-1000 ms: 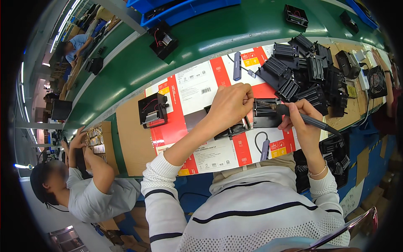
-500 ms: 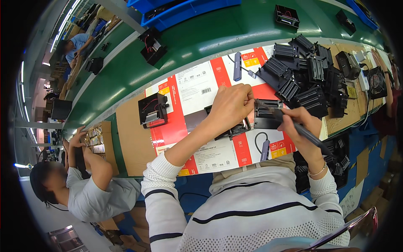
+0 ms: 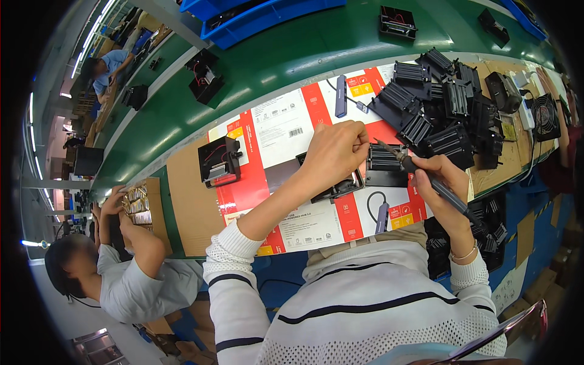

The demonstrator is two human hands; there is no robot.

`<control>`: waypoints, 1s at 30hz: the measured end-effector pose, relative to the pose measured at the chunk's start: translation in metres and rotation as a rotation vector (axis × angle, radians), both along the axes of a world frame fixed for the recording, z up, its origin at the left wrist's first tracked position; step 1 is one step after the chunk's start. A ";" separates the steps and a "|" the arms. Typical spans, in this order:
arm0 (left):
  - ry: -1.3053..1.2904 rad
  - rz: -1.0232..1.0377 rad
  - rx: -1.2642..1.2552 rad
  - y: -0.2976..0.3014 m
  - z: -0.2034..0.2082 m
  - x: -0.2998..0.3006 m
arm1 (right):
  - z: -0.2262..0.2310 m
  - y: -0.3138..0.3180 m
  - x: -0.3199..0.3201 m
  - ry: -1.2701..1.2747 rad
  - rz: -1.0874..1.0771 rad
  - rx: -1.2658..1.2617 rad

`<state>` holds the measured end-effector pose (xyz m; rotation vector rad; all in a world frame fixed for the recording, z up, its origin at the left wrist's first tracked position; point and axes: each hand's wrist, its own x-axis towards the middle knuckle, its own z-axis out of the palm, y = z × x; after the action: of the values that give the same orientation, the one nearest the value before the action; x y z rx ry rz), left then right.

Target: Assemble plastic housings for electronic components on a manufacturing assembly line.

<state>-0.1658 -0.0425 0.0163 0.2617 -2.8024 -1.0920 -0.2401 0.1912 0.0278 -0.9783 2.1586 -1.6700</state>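
My right hand [image 3: 443, 182] grips the dark handle of a soldering iron [image 3: 447, 193], its thin metal tip pointing up and left, just right of my left fingers. My left hand [image 3: 340, 149] is closed with fingertips pinched; what is between them, if anything, is hidden. Beneath that hand lies a black open housing [image 3: 340, 186], mostly covered by hand and wrist. Close to its right sits a black ribbed part [image 3: 384, 159], under the iron's tip. Another black housing with red wires [image 3: 219, 162] stands to the left on the printed cardboard sheet [image 3: 286, 125].
A pile of black ribbed parts [image 3: 453, 97] fills the right side, near a small fan [image 3: 545, 117]. Past the cardboard, black housings [image 3: 205, 77] ride on a green belt [image 3: 286, 70]. Blue bins [image 3: 267, 21] stand beyond. At left a co-worker [image 3: 137, 267] reaches into a carton [image 3: 152, 210].
My right hand has shifted slightly, and the soldering iron's tip now lies higher, clear of the ribbed part's middle. Housings on the green belt have moved left. My left hand stays nearly still.
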 end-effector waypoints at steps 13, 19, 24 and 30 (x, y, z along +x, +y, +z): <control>0.015 -0.001 0.013 0.000 0.000 0.001 | 0.009 0.003 0.000 0.194 0.144 0.077; 0.000 -0.007 -0.001 0.000 0.000 0.000 | 0.015 0.002 -0.003 0.304 0.210 0.128; 0.001 -0.010 0.020 -0.001 0.000 0.000 | 0.016 0.001 -0.004 0.359 0.225 0.126; -0.001 -0.018 0.003 -0.001 -0.001 0.000 | 0.018 0.001 -0.003 0.310 0.212 0.141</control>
<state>-0.1661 -0.0437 0.0157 0.2371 -2.8093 -1.1008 -0.2429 0.1922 0.0456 -1.4456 2.2246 -1.3227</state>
